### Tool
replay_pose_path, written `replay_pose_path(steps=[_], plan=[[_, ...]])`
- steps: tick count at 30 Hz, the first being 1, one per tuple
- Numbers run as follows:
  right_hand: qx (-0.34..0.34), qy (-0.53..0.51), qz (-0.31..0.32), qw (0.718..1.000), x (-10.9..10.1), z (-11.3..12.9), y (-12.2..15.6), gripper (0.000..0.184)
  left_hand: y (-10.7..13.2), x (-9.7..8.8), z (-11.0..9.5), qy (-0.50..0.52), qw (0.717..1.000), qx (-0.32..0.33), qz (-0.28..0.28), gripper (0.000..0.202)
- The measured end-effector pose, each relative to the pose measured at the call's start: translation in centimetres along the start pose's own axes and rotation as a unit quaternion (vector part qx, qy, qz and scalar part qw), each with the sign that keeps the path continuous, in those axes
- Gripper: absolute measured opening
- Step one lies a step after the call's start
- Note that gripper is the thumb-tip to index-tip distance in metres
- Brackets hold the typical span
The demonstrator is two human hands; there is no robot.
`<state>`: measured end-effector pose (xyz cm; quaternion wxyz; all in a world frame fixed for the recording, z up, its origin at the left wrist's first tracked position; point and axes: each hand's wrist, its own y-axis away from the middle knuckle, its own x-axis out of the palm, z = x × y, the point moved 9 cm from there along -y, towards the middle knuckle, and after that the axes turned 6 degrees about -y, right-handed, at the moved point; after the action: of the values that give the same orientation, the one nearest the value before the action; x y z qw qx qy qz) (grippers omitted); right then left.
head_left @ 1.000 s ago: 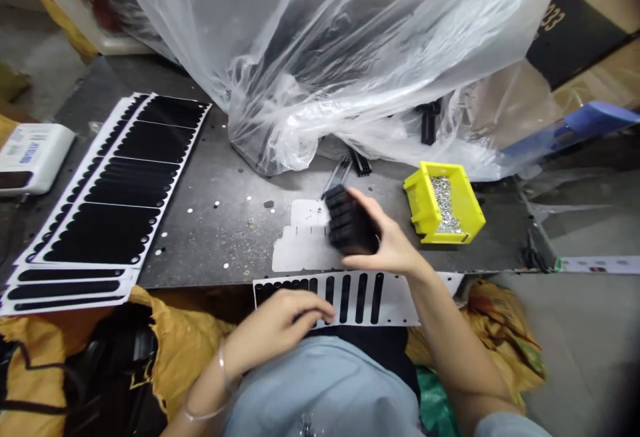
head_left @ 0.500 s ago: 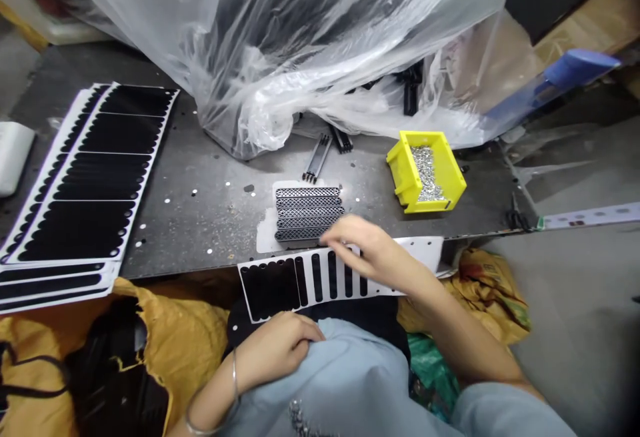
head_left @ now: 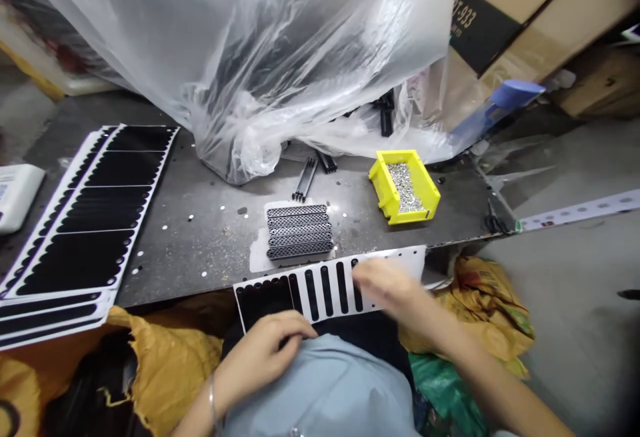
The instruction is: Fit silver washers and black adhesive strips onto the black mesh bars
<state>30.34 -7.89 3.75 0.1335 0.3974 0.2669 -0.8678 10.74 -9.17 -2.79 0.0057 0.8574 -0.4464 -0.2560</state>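
A white backing sheet [head_left: 320,287] with black oblong stickers lies across my lap at the table's near edge. My left hand [head_left: 265,350] rests curled on the sheet's near left corner and on the blue cloth over my lap. My right hand [head_left: 387,287] hovers over the sheet's right part, smeared by motion, so its fingers do not show clearly. Just beyond the sheet, a row of several black mesh grille strips [head_left: 299,231] lies side by side on a white patch of the grey table [head_left: 200,224].
A stack of sticker sheets [head_left: 95,210] covers the table's left side. A yellow bin [head_left: 405,187] of small metal screws stands to the right. A big clear plastic bag [head_left: 260,57] fills the back, with loose black strips [head_left: 305,177] at its foot. Cardboard boxes [head_left: 525,4] stand far right.
My right hand set the black grille strips down on the table and drew back over the sticker sheet. My left hand slid off the stickers to the sheet's near corner.
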Motion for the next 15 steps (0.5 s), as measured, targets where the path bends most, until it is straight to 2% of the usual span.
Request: replay_pose_path(steps=[1,2,3,4,5,7,10,12,13,15], plan=[[0.017,0.047,-0.105,0.993,-4.4,-1.6,-0.9,0.030,0.0,-1.5,0.0,-0.004,0.999,0.004,-0.048,0.036],[0.051,0.104,-0.194,0.974,-8.1,-3.2,-1.4,0.032,0.0,-3.0,-0.1,-0.012,0.995,0.008,-0.099,0.033],[0.081,0.147,-0.253,0.953,-10.8,-4.6,-1.7,0.030,0.0,-4.3,-0.2,-0.023,0.989,0.015,-0.147,0.030],[0.085,0.156,-0.261,0.949,-11.9,-5.5,-2.2,0.027,0.0,-5.2,-0.4,-0.033,0.982,0.023,-0.187,0.028],[0.090,0.159,-0.250,0.951,-12.0,-6.1,-2.6,0.024,-0.1,-5.8,-0.7,-0.041,0.975,0.031,-0.216,0.027],[0.083,0.141,-0.202,0.966,-10.0,-5.9,-3.0,0.021,-0.6,-5.9,-1.4,-0.048,0.966,0.048,-0.249,0.026],[0.077,0.081,-0.082,0.990,-4.0,-3.8,-2.2,0.021,-2.1,-4.7,-2.6,-0.048,0.959,0.070,-0.271,0.029],[0.091,0.003,-0.024,0.996,-1.0,-2.7,-1.2,0.024,-3.6,-3.8,-3.8,-0.068,0.954,0.090,-0.279,0.033],[0.098,-0.044,-0.012,0.994,-0.1,-2.4,-0.9,0.026,-4.4,-3.3,-4.3,-0.088,0.951,0.099,-0.279,0.037],[0.098,-0.120,-0.026,0.988,0.3,-2.0,-0.6,0.028,-6.0,-2.7,-5.2,-0.135,0.947,0.101,-0.272,0.037]])
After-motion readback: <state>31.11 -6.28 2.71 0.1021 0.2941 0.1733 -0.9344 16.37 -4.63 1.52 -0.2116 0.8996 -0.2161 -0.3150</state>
